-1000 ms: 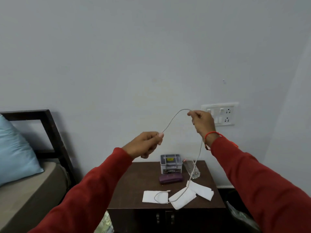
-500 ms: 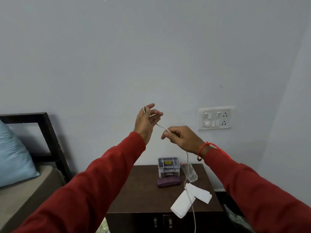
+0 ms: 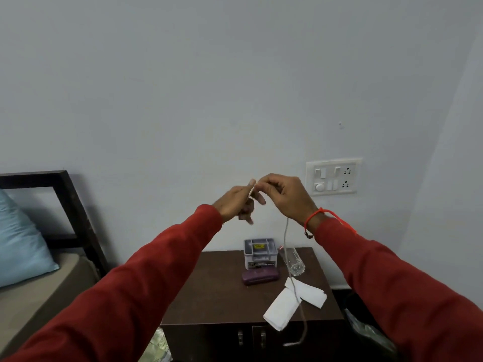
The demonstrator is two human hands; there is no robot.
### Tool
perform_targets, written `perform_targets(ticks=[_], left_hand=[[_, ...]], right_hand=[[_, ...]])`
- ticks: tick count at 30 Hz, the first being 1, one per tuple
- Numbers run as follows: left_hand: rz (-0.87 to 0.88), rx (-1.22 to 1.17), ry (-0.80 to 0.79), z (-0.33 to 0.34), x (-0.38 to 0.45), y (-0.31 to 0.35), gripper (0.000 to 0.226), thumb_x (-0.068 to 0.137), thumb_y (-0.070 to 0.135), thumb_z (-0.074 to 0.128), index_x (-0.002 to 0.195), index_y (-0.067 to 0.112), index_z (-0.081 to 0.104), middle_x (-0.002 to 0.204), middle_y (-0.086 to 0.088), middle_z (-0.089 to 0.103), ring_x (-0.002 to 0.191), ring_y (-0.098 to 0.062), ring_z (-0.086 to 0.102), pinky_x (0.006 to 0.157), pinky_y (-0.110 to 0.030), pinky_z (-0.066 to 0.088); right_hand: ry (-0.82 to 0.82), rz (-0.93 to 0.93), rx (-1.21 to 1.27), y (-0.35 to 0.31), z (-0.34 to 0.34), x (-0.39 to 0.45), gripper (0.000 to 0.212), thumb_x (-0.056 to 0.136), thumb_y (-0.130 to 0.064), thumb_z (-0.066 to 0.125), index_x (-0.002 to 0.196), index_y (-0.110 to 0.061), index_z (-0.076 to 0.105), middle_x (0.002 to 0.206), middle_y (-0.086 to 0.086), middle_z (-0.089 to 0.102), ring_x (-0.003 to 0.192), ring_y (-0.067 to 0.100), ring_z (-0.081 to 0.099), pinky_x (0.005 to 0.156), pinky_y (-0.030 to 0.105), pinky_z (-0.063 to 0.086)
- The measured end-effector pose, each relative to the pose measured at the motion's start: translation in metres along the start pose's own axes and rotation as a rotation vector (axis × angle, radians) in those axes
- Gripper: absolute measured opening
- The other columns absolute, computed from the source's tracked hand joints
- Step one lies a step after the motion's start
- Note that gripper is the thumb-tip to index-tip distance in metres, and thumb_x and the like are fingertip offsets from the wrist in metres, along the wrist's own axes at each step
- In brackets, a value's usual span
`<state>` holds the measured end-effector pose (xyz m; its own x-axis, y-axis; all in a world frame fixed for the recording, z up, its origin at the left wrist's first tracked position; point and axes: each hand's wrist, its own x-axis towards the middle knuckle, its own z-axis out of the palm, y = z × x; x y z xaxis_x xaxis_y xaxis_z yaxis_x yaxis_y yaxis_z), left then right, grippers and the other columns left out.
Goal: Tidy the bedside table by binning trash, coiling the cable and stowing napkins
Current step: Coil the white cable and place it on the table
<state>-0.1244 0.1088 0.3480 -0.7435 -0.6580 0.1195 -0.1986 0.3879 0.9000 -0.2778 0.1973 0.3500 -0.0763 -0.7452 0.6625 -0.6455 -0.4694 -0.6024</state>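
Note:
My left hand [image 3: 236, 203] and my right hand [image 3: 285, 195] meet at chest height in front of the wall, both pinching a thin white cable [image 3: 287, 239]. The cable drops from my right hand past the glass, crosses the napkins, and its free end dangles in front of the cabinet doors. Two white napkins [image 3: 281, 308] lie overlapping on the right front of the dark brown bedside table [image 3: 214, 288], one jutting over the front edge.
At the table's back stand a small grey box [image 3: 260, 253], a purple case [image 3: 260, 276] and a tilted clear glass [image 3: 294, 261]. A switch panel [image 3: 334, 176] is on the wall. A bed with a blue pillow [image 3: 18, 246] is left; a bin with a liner [image 3: 371, 333] right.
My hands have come together from being spread apart. The cable has been drawn up off the table and its end now hangs past the front edge. One napkin left of the others is gone from view.

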Motion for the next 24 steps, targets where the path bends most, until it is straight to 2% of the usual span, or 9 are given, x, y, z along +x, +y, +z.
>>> perform_targets(ticks=[2,5,10,13,15,17,18,20,24], left_hand=[[-0.097,-0.347,-0.141,0.008,-0.011,0.007,0.053,0.104,0.053,0.029,0.078,0.014,0.053,0.051,0.005,0.025,0.042,-0.014,0.021,0.050,-0.027,0.032],[-0.114,-0.728,-0.257,0.016,-0.019,0.018,0.050,0.103,0.054,0.030,0.071,0.019,0.047,0.052,0.006,0.017,0.043,-0.012,0.010,0.046,-0.025,0.017],[-0.053,-0.993,-0.361,0.019,-0.018,0.034,0.035,0.105,0.042,0.035,0.083,0.021,0.052,0.049,0.010,0.030,0.041,-0.007,0.017,0.046,-0.021,0.023],[0.064,-1.218,-0.163,0.020,-0.007,0.046,0.032,0.106,0.040,0.034,0.097,0.019,0.056,0.054,0.009,0.039,0.043,-0.005,0.032,0.051,-0.021,0.038],[0.191,-1.022,0.208,0.015,0.004,0.044,0.030,0.108,0.036,0.034,0.100,0.016,0.055,0.060,0.007,0.042,0.049,-0.007,0.041,0.059,-0.024,0.047],[0.297,-0.431,0.517,0.006,0.010,0.030,0.029,0.108,0.033,0.033,0.101,0.015,0.054,0.069,0.004,0.046,0.059,-0.010,0.048,0.068,-0.029,0.052],[0.323,-0.134,0.573,0.003,0.009,0.023,0.028,0.108,0.032,0.032,0.098,0.018,0.054,0.074,0.003,0.049,0.063,-0.011,0.050,0.070,-0.031,0.051],[0.314,0.255,0.493,0.000,0.005,0.011,0.029,0.107,0.032,0.033,0.089,0.021,0.053,0.083,-0.002,0.055,0.070,-0.015,0.053,0.071,-0.030,0.046],[0.093,0.517,0.157,0.008,-0.005,0.002,0.044,0.107,0.039,0.031,0.076,0.017,0.052,0.071,0.000,0.057,0.065,-0.018,0.052,0.062,-0.028,0.037]], right_hand=[[0.048,0.022,0.040,0.002,-0.003,0.003,0.014,0.092,-0.026,0.066,0.087,-0.015,0.073,0.078,0.007,0.072,0.074,0.032,0.064,0.071,0.045,0.053],[0.119,0.083,0.088,0.011,-0.004,0.003,0.017,0.092,-0.031,0.066,0.085,-0.016,0.072,0.078,0.008,0.071,0.075,0.034,0.062,0.073,0.045,0.052],[0.030,0.262,0.194,0.019,0.011,-0.008,0.028,0.101,-0.028,0.050,0.076,-0.019,0.060,0.053,-0.011,0.050,0.050,0.007,0.042,0.051,0.025,0.034],[-0.232,0.383,0.122,0.014,0.023,-0.022,0.034,0.103,-0.035,0.042,0.076,-0.023,0.060,0.047,-0.008,0.050,0.045,0.010,0.041,0.044,0.022,0.033],[-0.381,0.343,0.032,0.009,0.026,-0.030,0.034,0.102,-0.043,0.042,0.089,-0.023,0.066,0.055,-0.006,0.051,0.047,0.007,0.044,0.048,0.021,0.039],[-0.385,0.268,-0.044,0.005,0.024,-0.029,0.028,0.098,-0.044,0.050,0.094,-0.025,0.070,0.068,-0.003,0.061,0.059,0.010,0.056,0.060,0.027,0.049],[-0.335,0.224,-0.075,0.004,0.022,-0.027,0.024,0.096,-0.041,0.055,0.093,-0.025,0.072,0.077,-0.003,0.068,0.070,0.012,0.062,0.070,0.032,0.053],[-0.211,0.157,-0.104,0.004,0.014,-0.020,0.019,0.092,-0.037,0.062,0.090,-0.024,0.075,0.086,-0.006,0.074,0.083,0.011,0.067,0.082,0.036,0.054],[-0.042,0.178,-0.130,0.014,-0.005,-0.010,0.026,0.074,-0.050,0.078,0.078,-0.025,0.075,0.069,-0.006,0.071,0.065,0.008,0.061,0.067,0.034,0.052]])
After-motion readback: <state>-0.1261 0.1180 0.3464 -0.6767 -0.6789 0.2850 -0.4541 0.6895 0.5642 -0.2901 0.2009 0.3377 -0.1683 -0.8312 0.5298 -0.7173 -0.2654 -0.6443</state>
